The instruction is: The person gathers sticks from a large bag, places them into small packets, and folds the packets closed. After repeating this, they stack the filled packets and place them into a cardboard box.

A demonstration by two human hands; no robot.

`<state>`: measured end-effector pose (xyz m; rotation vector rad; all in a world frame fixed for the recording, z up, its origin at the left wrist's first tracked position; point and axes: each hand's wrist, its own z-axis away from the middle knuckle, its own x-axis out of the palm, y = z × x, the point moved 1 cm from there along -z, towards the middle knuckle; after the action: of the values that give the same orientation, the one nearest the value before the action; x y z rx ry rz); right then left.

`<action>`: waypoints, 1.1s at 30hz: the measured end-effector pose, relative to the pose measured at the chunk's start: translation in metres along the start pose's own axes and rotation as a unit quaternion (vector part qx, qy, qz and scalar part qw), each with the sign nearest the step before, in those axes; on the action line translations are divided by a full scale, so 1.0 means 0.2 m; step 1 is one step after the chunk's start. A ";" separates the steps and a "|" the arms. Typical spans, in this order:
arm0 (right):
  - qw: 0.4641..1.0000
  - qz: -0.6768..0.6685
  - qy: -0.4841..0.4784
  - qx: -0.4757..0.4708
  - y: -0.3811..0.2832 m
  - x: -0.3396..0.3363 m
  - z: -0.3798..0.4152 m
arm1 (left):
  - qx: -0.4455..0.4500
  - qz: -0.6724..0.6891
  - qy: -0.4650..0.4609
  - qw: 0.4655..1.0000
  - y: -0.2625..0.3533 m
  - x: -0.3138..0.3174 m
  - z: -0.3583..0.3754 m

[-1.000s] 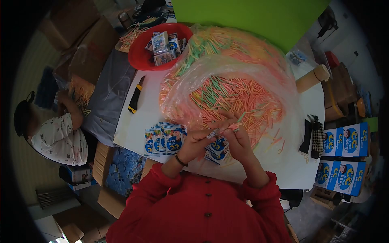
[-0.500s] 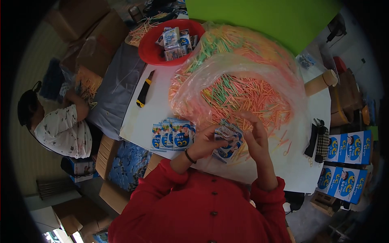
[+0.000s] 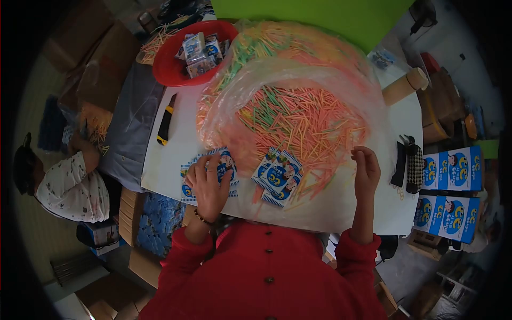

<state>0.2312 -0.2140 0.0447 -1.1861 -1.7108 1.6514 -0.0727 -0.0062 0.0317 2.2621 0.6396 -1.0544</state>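
My left hand (image 3: 208,186) lies with its fingers spread over a row of blue-and-white packets (image 3: 228,160) at the table's near left. Beside it, more blue-and-white packets (image 3: 277,173) rest overlapping on the near edge of the stick pile. My right hand (image 3: 366,169) hovers over the right part of the pile, its fingers curled with the tips close together; what they hold, if anything, is too small to make out. Beyond both hands, pink, yellow and green sticks (image 3: 304,120) spill from a large clear plastic bag (image 3: 224,106).
A red bowl (image 3: 165,66) of wrapped packets stands at the back left, near a yellow-black cutter (image 3: 166,121). A brown roll (image 3: 402,88) and a dark pouch (image 3: 414,165) lie right. Printed boxes (image 3: 453,168) stand beyond. Another person (image 3: 74,181) sits left, by an open carton (image 3: 130,216).
My left hand has moved left from the middle packets onto the left row. My right hand has moved right, away from the middle packets, which now lie uncovered. The whole view has shifted.
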 end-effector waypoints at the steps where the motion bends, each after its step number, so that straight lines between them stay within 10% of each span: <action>1: 1.000 0.006 0.006 0.000 0.01 -0.01 -0.01 | 0.002 0.008 -0.001 1.000 0.03 0.02 -0.01; 6: 0.921 0.325 -0.171 -0.131 0.03 0.04 -0.09 | 0.053 0.083 -0.217 0.971 0.28 0.19 -0.11; 10: 0.825 0.447 -0.244 -0.244 0.05 0.15 -0.14 | 0.066 0.127 -0.166 0.976 0.30 0.34 -0.08; 22: 0.815 0.495 -0.245 -0.176 0.10 0.32 -0.22 | -0.028 0.307 -0.189 0.932 0.20 0.32 -0.11; 29: 0.781 0.529 -0.218 -0.250 0.16 0.41 -0.14 | 0.067 0.319 -0.172 0.930 0.19 0.38 -0.10; 33: 0.868 0.381 -0.173 -0.267 0.29 0.37 -0.18 | -0.029 0.404 -0.232 0.884 0.14 0.36 -0.09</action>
<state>0.2381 -0.1391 -0.0214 -2.1528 -2.1758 1.9641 -0.0043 -0.0028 -0.0077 1.8074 -0.4450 -1.0318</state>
